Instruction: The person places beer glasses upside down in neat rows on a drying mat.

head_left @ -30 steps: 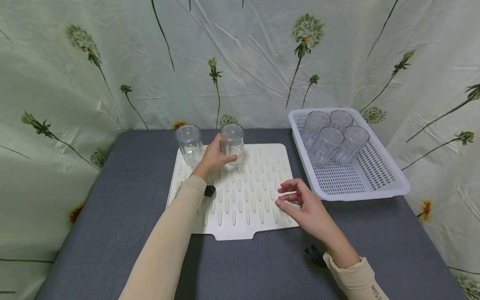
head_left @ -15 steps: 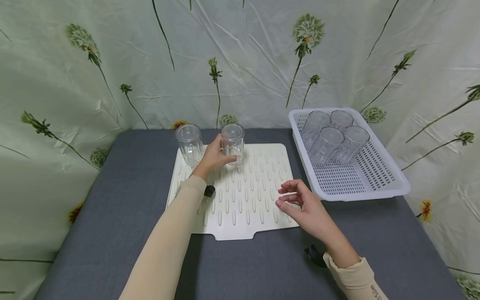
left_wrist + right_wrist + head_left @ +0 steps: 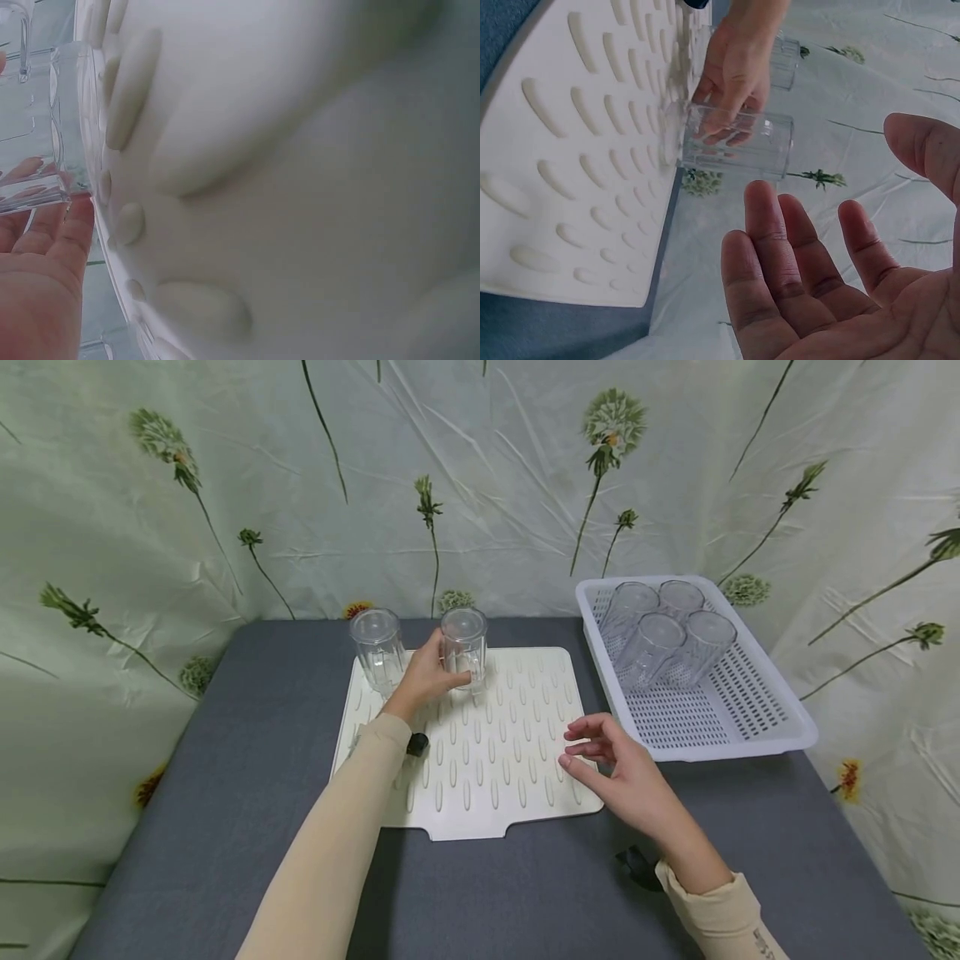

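A clear glass (image 3: 464,647) stands upside down at the back of the white ridged mat (image 3: 487,760). My left hand (image 3: 427,675) grips it from its left side, fingers behind and thumb across the front; the right wrist view also shows this hand (image 3: 735,79) around the glass (image 3: 742,146). Just left of that hand stands a second upturned glass (image 3: 377,647). My right hand (image 3: 626,772) hovers at the mat's right edge, empty, its fingers spread and slightly bent; in the right wrist view this hand (image 3: 840,292) touches nothing.
To the right of the mat, a white perforated basket (image 3: 735,750) holds several clear glasses (image 3: 651,647) in its back left part. The dark grey table (image 3: 247,777) extends around the mat. Behind it hangs a floral curtain (image 3: 510,527).
My right hand has shifted slightly to the right, away from the mat. My left hand keeps its grip on the glass, which has not moved.
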`<action>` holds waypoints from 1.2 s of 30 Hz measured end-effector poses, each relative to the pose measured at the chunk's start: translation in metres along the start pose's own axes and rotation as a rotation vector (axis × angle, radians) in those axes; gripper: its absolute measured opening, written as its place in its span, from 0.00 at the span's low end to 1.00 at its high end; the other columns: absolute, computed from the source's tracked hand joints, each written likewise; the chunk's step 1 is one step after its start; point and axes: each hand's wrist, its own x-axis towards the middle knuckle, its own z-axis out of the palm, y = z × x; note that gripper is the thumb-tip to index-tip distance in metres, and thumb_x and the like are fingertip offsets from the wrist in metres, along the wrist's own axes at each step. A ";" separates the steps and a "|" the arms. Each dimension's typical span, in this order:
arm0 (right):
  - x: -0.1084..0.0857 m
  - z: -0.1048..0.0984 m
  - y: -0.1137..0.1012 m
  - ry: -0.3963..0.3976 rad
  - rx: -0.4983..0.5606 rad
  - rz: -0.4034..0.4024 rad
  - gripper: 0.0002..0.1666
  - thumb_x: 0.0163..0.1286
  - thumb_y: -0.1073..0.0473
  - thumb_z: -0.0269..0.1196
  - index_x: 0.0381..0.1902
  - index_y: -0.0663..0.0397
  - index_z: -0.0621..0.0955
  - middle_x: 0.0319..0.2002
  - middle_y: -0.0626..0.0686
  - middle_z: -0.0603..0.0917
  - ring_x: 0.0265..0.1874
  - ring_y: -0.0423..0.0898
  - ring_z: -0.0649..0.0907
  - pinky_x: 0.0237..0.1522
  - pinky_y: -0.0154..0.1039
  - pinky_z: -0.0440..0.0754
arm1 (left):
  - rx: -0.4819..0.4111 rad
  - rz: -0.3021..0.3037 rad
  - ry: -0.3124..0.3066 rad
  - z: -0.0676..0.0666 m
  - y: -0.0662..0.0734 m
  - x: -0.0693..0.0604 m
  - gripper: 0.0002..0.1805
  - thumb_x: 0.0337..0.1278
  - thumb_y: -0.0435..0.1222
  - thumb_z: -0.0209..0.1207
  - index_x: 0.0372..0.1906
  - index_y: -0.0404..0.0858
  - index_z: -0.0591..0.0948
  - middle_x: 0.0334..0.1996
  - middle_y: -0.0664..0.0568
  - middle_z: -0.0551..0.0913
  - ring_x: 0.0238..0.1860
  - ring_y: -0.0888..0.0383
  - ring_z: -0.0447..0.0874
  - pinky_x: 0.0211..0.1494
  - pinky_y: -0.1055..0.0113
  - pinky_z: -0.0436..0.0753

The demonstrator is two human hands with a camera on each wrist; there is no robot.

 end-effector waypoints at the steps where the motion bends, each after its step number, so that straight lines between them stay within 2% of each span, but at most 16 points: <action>1: 0.001 -0.001 0.000 0.003 -0.003 -0.007 0.24 0.76 0.55 0.70 0.63 0.53 0.76 0.59 0.55 0.84 0.55 0.49 0.88 0.65 0.49 0.85 | -0.007 0.001 0.000 0.000 -0.001 0.000 0.48 0.62 0.39 0.73 0.82 0.42 0.61 0.70 0.39 0.77 0.76 0.35 0.74 0.74 0.40 0.79; 6: 0.003 -0.007 -0.002 0.012 -0.009 -0.043 0.22 0.77 0.56 0.70 0.63 0.54 0.77 0.59 0.55 0.84 0.57 0.51 0.88 0.64 0.46 0.86 | -0.015 -0.022 -0.005 -0.001 -0.005 0.000 0.48 0.63 0.41 0.73 0.82 0.43 0.59 0.75 0.38 0.73 0.78 0.33 0.71 0.76 0.41 0.78; 12: 0.007 -0.015 -0.005 0.018 -0.037 -0.041 0.22 0.77 0.56 0.69 0.62 0.55 0.77 0.60 0.57 0.84 0.59 0.54 0.88 0.66 0.56 0.85 | -0.004 -0.038 0.003 -0.003 -0.002 -0.005 0.51 0.62 0.43 0.73 0.84 0.44 0.57 0.77 0.37 0.71 0.78 0.34 0.71 0.77 0.42 0.77; 14: 0.008 -0.018 -0.007 0.024 -0.048 -0.032 0.22 0.77 0.55 0.69 0.63 0.54 0.76 0.59 0.57 0.84 0.59 0.55 0.88 0.66 0.61 0.83 | 0.003 -0.036 0.009 -0.004 -0.001 -0.007 0.48 0.63 0.43 0.73 0.82 0.44 0.59 0.77 0.38 0.72 0.78 0.34 0.71 0.77 0.42 0.77; 17: 0.011 -0.024 -0.009 0.037 -0.053 -0.030 0.22 0.78 0.56 0.68 0.63 0.56 0.76 0.59 0.59 0.83 0.58 0.56 0.88 0.66 0.63 0.82 | 0.014 -0.031 0.023 -0.004 0.001 -0.010 0.43 0.64 0.43 0.73 0.78 0.44 0.63 0.76 0.38 0.72 0.78 0.35 0.71 0.77 0.41 0.77; 20: 0.013 -0.031 -0.010 0.048 -0.056 -0.025 0.22 0.78 0.56 0.68 0.63 0.58 0.76 0.60 0.59 0.83 0.58 0.56 0.87 0.67 0.60 0.82 | 0.015 -0.029 0.035 -0.005 0.003 -0.014 0.42 0.64 0.44 0.73 0.78 0.44 0.64 0.77 0.37 0.71 0.80 0.35 0.68 0.79 0.41 0.75; 23: 0.014 -0.037 -0.009 0.054 -0.057 -0.021 0.23 0.78 0.55 0.68 0.64 0.58 0.76 0.61 0.59 0.83 0.59 0.56 0.87 0.67 0.54 0.82 | 0.005 -0.024 0.035 -0.005 0.002 -0.018 0.48 0.66 0.44 0.72 0.83 0.43 0.58 0.81 0.36 0.67 0.81 0.35 0.66 0.81 0.42 0.72; 27: 0.018 -0.043 -0.006 0.055 -0.069 -0.006 0.24 0.79 0.53 0.67 0.65 0.57 0.75 0.63 0.59 0.82 0.61 0.56 0.86 0.65 0.40 0.83 | -0.026 -0.004 0.037 -0.006 0.000 -0.026 0.52 0.69 0.42 0.70 0.87 0.41 0.52 0.83 0.37 0.63 0.82 0.38 0.65 0.83 0.45 0.71; 31: 0.023 -0.050 -0.004 0.068 -0.094 0.005 0.26 0.79 0.52 0.67 0.66 0.58 0.74 0.64 0.61 0.81 0.60 0.58 0.85 0.58 0.27 0.79 | -0.066 0.012 0.038 -0.006 -0.003 -0.035 0.51 0.71 0.39 0.69 0.88 0.41 0.51 0.82 0.37 0.64 0.82 0.39 0.66 0.83 0.46 0.71; 36: 0.029 -0.064 -0.002 0.088 -0.104 0.036 0.28 0.80 0.51 0.66 0.67 0.60 0.73 0.65 0.63 0.80 0.61 0.61 0.84 0.53 0.23 0.76 | -0.082 0.003 0.039 -0.005 -0.005 -0.051 0.49 0.72 0.39 0.68 0.87 0.40 0.52 0.80 0.34 0.67 0.80 0.37 0.70 0.81 0.46 0.74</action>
